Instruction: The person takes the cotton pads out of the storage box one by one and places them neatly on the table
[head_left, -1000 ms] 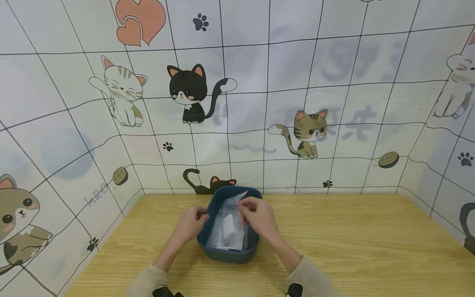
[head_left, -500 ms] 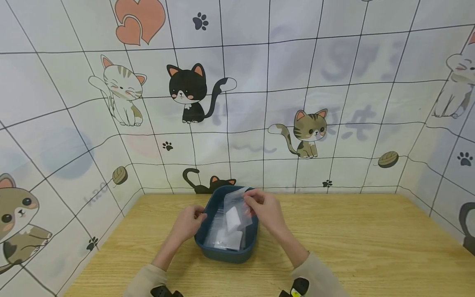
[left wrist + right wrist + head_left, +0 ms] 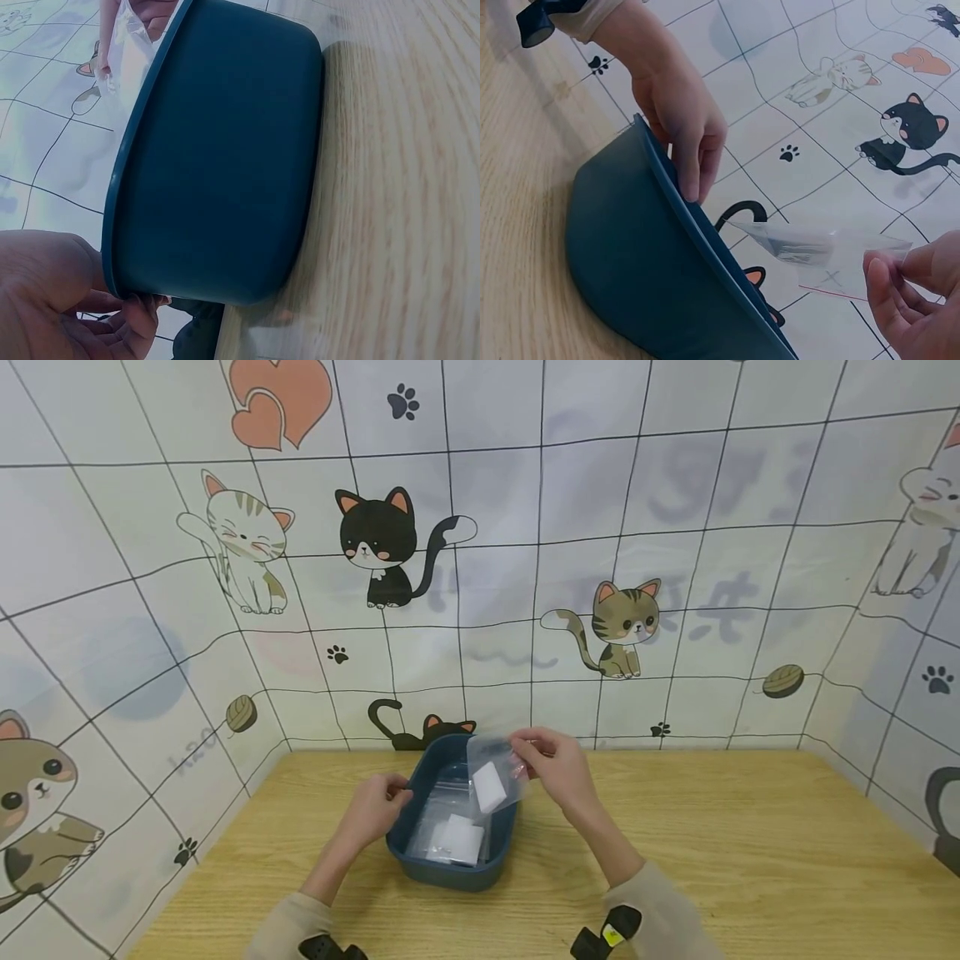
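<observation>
One clear bag (image 3: pixel 495 756) hangs from a person's R hand (image 3: pixel 558 768) over the R rim of a dk. blue bin (image 3: pixel 453 878), head view. R grip: thumb & fingertips pinched together on the bag's upper R corner. A white insert (image 3: pixel 489 787) shows thru the plastic; R wrist view adds a thin red line along one edge of the bag.

L hand (image 3: pixel 375 806), opp. side, holds the bin's L rim. L grip: fingers bent and closed on the rim, w/ digits reaching over it in the R wrist view; L wrist view hides part of that hold behind the wall.

Inside the bin, addl. clear bags (image 3: pixel 431 822) lie overlapping, w/ white contents (image 3: pixel 459 841) toward the near end; exact no. can't be told. Bin sits upright on a wood-grain desk (image 3: pixel 712 835), its far end twd. a wht. backdrop (image 3: pixel 495 568) w/ blk. grid lines & cartoon prints, incl. a black-and-white cat (image 3: pixel 378 531) upper L and a striped brown cat (image 3: pixel 628 618) R of ctr.

Both forearms are in beige sleeves (image 3: pixel 663 914), each w/ a blk. device (image 3: pixel 624 920) at the cuff; R one bears a yellow patch (image 3: pixel 612 935).
</observation>
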Action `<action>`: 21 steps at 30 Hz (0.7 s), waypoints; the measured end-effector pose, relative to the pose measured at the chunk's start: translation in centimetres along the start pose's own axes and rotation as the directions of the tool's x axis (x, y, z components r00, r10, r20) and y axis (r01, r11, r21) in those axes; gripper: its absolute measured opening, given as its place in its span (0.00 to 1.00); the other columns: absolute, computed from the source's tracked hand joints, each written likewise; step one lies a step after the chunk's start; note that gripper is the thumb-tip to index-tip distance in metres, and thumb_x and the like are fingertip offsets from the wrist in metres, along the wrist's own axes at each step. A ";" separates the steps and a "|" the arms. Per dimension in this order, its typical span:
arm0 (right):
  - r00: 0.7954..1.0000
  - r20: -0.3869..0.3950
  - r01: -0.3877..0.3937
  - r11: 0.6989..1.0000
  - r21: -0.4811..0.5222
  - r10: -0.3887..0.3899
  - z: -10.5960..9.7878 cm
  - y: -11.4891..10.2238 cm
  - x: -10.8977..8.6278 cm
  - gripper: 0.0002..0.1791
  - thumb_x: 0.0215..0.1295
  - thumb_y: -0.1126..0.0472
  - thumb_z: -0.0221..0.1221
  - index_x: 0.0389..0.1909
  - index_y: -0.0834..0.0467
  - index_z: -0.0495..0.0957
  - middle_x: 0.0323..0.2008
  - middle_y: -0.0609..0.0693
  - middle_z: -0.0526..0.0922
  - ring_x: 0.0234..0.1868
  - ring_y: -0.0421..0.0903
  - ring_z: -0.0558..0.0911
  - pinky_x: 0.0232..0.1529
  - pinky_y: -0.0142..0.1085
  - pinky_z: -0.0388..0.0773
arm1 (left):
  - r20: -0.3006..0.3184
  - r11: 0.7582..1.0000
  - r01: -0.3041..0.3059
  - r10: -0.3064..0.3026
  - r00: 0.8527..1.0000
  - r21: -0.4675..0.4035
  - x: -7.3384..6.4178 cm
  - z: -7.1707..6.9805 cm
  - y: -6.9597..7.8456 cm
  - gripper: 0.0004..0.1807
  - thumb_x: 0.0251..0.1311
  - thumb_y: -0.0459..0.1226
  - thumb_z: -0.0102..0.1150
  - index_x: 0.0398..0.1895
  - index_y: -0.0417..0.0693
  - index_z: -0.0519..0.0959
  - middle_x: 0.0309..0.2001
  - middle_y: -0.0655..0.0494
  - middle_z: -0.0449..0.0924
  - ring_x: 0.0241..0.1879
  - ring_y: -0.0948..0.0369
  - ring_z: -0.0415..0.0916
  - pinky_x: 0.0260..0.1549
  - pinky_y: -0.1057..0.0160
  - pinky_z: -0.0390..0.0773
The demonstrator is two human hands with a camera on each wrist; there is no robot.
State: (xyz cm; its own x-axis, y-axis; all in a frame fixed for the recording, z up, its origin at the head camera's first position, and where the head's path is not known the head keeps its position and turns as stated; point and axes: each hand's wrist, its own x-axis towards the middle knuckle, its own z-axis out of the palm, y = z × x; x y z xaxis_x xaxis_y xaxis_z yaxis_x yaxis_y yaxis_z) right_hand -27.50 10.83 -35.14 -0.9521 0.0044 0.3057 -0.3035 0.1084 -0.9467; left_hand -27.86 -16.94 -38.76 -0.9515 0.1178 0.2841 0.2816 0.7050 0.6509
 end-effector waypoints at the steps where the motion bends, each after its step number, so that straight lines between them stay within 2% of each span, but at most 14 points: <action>1: 1.000 0.001 0.004 1.000 0.001 -0.004 -0.2 0.0 0.1 0.12 0.70 0.62 0.63 0.47 0.66 0.84 0.32 0.58 0.85 0.28 0.44 0.84 0.32 0.34 0.83 | 0.001 1.000 0.004 -0.004 1.000 0.004 0.0 0.0 -0.1 0.09 0.62 0.28 0.61 0.42 0.30 0.83 0.30 0.51 0.82 0.31 0.57 0.78 0.31 0.58 0.79; 11: 1.000 0.020 0.019 0.999 0.035 -0.019 -1.5 0.2 0.6 0.15 0.71 0.62 0.62 0.49 0.70 0.82 0.31 0.58 0.84 0.28 0.43 0.82 0.33 0.32 0.81 | 0.003 1.000 0.022 -0.022 1.000 0.013 0.0 -0.3 -0.5 0.09 0.63 0.28 0.61 0.43 0.30 0.84 0.31 0.51 0.82 0.32 0.57 0.77 0.31 0.58 0.78; 16: 1.000 0.021 0.020 1.000 0.022 -0.021 -2.1 0.3 0.7 0.14 0.70 0.60 0.63 0.49 0.67 0.83 0.34 0.61 0.85 0.30 0.44 0.82 0.34 0.32 0.81 | -0.002 1.000 0.019 -0.019 1.000 0.000 0.0 -0.3 -0.6 0.09 0.63 0.28 0.62 0.44 0.30 0.84 0.32 0.50 0.84 0.33 0.57 0.78 0.32 0.58 0.79; 21: 1.000 0.021 0.021 0.999 0.040 -0.022 -2.5 0.5 0.9 0.14 0.70 0.61 0.62 0.49 0.68 0.83 0.33 0.59 0.85 0.29 0.43 0.82 0.34 0.33 0.82 | -0.022 1.000 0.009 -0.010 1.000 -0.017 0.0 -0.2 -0.8 0.09 0.62 0.28 0.62 0.43 0.30 0.85 0.32 0.50 0.84 0.33 0.57 0.78 0.32 0.58 0.79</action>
State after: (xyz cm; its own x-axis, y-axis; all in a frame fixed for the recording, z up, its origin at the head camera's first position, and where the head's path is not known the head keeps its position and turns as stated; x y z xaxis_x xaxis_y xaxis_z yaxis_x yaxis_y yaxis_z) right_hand -28.36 13.38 -35.05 -0.9457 -0.0188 0.3245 -0.3250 0.0684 -0.9433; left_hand -28.03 -17.65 -39.20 -0.9513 0.0954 0.2933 0.2747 0.6942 0.6653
